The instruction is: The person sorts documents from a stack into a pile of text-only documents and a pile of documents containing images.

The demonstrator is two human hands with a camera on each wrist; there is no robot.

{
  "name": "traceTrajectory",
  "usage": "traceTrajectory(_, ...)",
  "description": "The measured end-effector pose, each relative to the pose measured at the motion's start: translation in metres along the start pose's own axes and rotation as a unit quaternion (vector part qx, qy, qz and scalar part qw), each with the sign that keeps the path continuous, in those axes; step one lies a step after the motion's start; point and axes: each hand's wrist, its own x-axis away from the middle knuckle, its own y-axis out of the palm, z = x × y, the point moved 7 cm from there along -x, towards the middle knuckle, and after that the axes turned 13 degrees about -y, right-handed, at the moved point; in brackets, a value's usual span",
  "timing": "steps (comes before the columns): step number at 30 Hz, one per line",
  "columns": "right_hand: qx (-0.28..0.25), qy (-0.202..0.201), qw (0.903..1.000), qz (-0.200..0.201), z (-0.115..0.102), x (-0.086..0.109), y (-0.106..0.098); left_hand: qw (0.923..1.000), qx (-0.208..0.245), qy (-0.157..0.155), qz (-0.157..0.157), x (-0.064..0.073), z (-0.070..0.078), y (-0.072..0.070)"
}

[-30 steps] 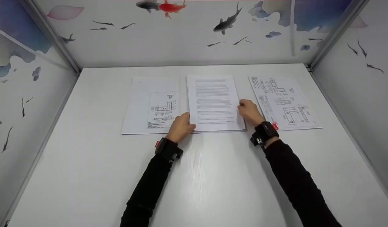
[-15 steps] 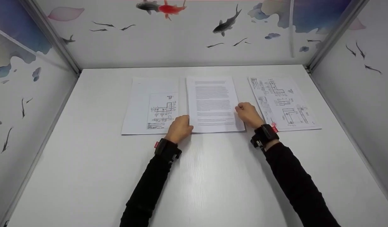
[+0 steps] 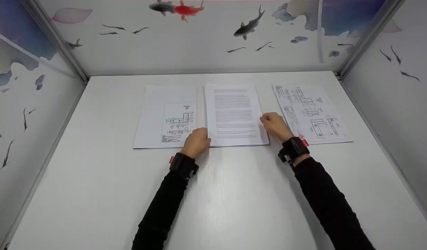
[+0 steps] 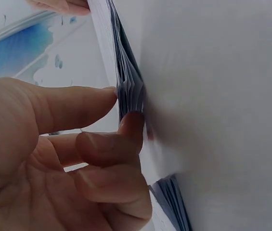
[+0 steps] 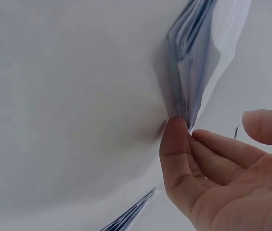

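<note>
In the head view, a stack of printed paper [image 3: 234, 114] lies between two stacks of drawings. My left hand [image 3: 196, 142] is at its near left corner. The left wrist view shows the left thumb and a finger pinching the edge of the paper stack [image 4: 130, 94], whose sheets fan slightly. At the stack's right side is my right hand [image 3: 274, 125]. In the right wrist view, bent fingertips touch the edge of the paper stack [image 5: 186, 91], while the thumb [image 5: 265, 125] stands away from it.
A drawing stack [image 3: 152, 118] lies to the left, partly behind the left hand. Another drawing stack [image 3: 312, 114] lies to the right, near the right hand. All rest on a white table [image 3: 227, 201] with patterned panels [image 3: 206, 52] around its far side and flanks.
The middle paper stack's near edge looks more even than a second ago. Both hands have shifted slightly toward the near side, and the right hand's thumb no longer shows over the sheet.
</note>
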Motion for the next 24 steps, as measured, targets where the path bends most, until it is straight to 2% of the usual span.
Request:
traceTrajectory(7, 0.006, 0.008, 0.9999, -0.004, 0.005, -0.003, -0.003, 0.9991, -0.009, 0.035, 0.024, 0.000, 0.004, -0.007)
traceTrajectory(10, 0.009, 0.011, 0.9998, 0.013, 0.009, -0.002, -0.009, 0.9982, -0.007, 0.046, 0.037, 0.000, 0.004, -0.011)
traceTrajectory(12, 0.039, 0.006, 0.9987, 0.032, 0.011, -0.001, -0.017, 0.9980, 0.000, 0.049, 0.041, -0.001, 0.004, -0.013)
traceTrajectory(15, 0.135, 0.005, 0.9887, 0.064, 0.017, 0.000, -0.032, 0.9979, 0.016, 0.048, 0.040, 0.000, 0.004, -0.015)
traceTrajectory(19, 0.248, 0.042, 0.9654, 0.068, 0.032, 0.003, -0.049, 0.9978, 0.035, 0.042, 0.038, 0.001, 0.005, -0.017)
traceTrajectory(21, 0.268, 0.069, 0.9596, 0.048, 0.042, 0.005, -0.054, 0.9979, 0.038, 0.037, 0.039, 0.001, 0.005, -0.017)
traceTrajectory(24, 0.263, 0.106, 0.9587, 0.012, 0.057, 0.008, -0.058, 0.9978, 0.041, 0.035, 0.039, 0.001, 0.004, -0.017)
